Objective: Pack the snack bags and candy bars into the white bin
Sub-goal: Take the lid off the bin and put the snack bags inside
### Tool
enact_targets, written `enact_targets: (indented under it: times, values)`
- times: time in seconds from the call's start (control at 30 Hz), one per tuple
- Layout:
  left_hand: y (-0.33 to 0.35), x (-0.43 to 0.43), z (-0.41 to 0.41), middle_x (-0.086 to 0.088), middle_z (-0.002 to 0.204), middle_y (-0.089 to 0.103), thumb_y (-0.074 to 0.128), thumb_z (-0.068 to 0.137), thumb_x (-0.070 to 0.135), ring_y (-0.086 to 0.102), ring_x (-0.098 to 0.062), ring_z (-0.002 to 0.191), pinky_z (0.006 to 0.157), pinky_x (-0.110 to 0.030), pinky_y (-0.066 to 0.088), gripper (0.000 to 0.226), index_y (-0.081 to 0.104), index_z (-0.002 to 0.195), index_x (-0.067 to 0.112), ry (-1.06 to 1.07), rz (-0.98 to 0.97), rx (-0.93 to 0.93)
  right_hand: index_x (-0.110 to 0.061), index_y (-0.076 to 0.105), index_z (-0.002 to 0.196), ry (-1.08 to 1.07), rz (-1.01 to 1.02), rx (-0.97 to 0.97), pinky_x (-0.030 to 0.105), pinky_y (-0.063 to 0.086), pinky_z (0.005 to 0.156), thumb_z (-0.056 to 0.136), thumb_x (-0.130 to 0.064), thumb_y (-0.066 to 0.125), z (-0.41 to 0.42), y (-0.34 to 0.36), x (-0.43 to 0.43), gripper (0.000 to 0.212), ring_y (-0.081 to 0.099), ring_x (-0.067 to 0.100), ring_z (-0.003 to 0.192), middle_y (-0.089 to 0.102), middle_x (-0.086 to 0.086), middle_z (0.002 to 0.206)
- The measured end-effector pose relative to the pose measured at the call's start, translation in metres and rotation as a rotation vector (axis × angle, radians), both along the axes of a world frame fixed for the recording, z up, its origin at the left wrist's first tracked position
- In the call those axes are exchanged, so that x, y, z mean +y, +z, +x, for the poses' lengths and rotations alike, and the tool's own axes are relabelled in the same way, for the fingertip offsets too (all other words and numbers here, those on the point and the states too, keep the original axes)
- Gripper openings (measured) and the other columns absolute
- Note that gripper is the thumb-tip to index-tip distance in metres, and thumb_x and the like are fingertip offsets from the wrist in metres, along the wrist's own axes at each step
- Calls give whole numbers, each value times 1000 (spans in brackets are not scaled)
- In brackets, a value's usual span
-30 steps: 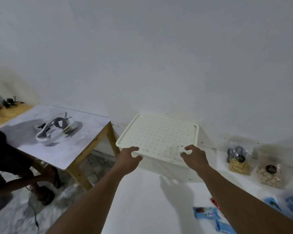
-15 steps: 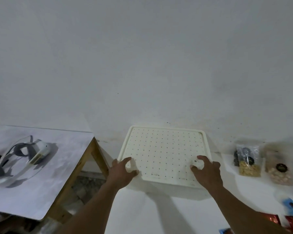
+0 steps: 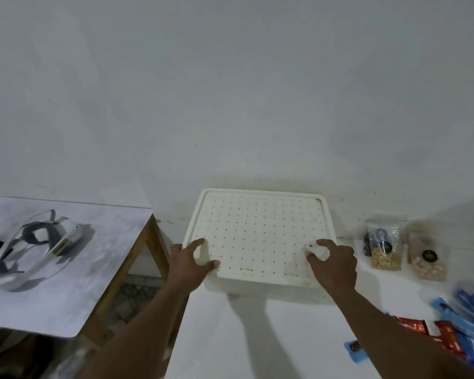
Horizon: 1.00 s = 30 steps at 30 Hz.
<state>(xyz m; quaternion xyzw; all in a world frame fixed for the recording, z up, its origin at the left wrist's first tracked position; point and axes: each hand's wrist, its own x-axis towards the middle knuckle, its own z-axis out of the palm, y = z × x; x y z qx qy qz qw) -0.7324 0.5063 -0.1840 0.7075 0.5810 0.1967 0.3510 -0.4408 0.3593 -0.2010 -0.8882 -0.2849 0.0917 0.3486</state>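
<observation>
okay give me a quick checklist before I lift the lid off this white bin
1. Left hand gripping the lid at its near left corner: ok.
2. Right hand on the near right corner: ok, though how firm the hold is, cannot tell.
3. Nothing lying on top of the lid: ok.
4. White bin resting flat on the table: ok.
5. Snack bags and candy bars away from the bin on the right: ok.
6. Lid latches released: cannot tell.
</observation>
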Motion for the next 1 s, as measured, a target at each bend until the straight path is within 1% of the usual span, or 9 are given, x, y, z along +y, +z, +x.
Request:
enact_targets:
  times: [0.13, 0.27, 0.43, 0.53, 0.6, 0.7, 0.8, 0.9, 1.0]
  values:
    - [1, -42, -22, -8, 137, 34, 84, 69, 49, 46, -33, 126, 109, -43, 44, 79, 50, 139, 34, 3, 13, -18, -38, 62, 116, 31, 25, 15, 46, 49, 96, 79, -46, 72, -16, -1, -38, 39, 48, 34, 120, 50, 11, 125]
    - [-6, -102, -47, -7, 134, 35, 86, 69, 45, 48, -33, 125, 108, -42, 45, 77, 52, 137, 33, 42, -8, -47, -35, 63, 117, 72, 14, 13, 44, 45, 97, 80, -43, 72, -39, -10, -89, 38, 46, 35, 121, 49, 14, 128]
    - [-20, -180, -75, -5, 130, 36, 84, 70, 47, 47, -31, 122, 107, -44, 44, 76, 51, 137, 36, 78, -68, 8, -32, 65, 115, 107, -11, 11, 43, 45, 95, 80, -40, 73, -67, -31, -162, 37, 48, 35, 121, 54, 17, 126]
    - [-34, -220, -92, -4, 128, 35, 85, 69, 48, 50, -31, 120, 104, -43, 48, 77, 51, 137, 37, 95, -75, 44, -29, 66, 115, 113, 18, 30, 41, 44, 96, 79, -34, 77, -85, -47, -201, 38, 48, 35, 122, 52, 17, 126]
    - [-46, -244, -102, -5, 130, 35, 84, 69, 49, 51, -31, 120, 101, -43, 49, 79, 49, 139, 38, 102, -74, 91, -30, 66, 115, 121, 15, 24, 41, 44, 97, 78, -33, 78, -94, -59, -223, 40, 48, 35, 122, 50, 17, 126]
    - [-63, -275, -117, -7, 133, 35, 84, 68, 52, 52, -30, 120, 100, -38, 49, 81, 50, 140, 36, 97, -72, 136, -32, 65, 116, 132, -44, 60, 42, 47, 95, 78, -36, 77, -105, -76, -251, 40, 48, 34, 120, 50, 15, 125]
    - [-82, -297, -126, -9, 139, 33, 84, 68, 52, 48, -29, 125, 100, -32, 46, 80, 52, 139, 35, 85, -119, 149, -33, 66, 114, 147, -104, 78, 44, 47, 94, 77, -37, 78, -112, -96, -276, 39, 49, 34, 120, 52, 14, 122]
    - [-100, -309, -129, -9, 141, 31, 82, 69, 55, 46, -30, 128, 103, -37, 45, 79, 51, 139, 35, 74, -177, 173, -34, 65, 113, 169, -182, 141, 43, 47, 96, 77, -37, 77, -112, -113, -291, 39, 50, 34, 119, 51, 13, 122]
    - [-112, -314, -129, -10, 147, 29, 78, 74, 56, 43, -33, 132, 105, -41, 44, 75, 50, 140, 34, 67, -233, 237, -35, 63, 115, 236, -328, 225, 43, 47, 99, 76, -43, 76, -105, -122, -296, 42, 50, 31, 122, 53, 13, 125]
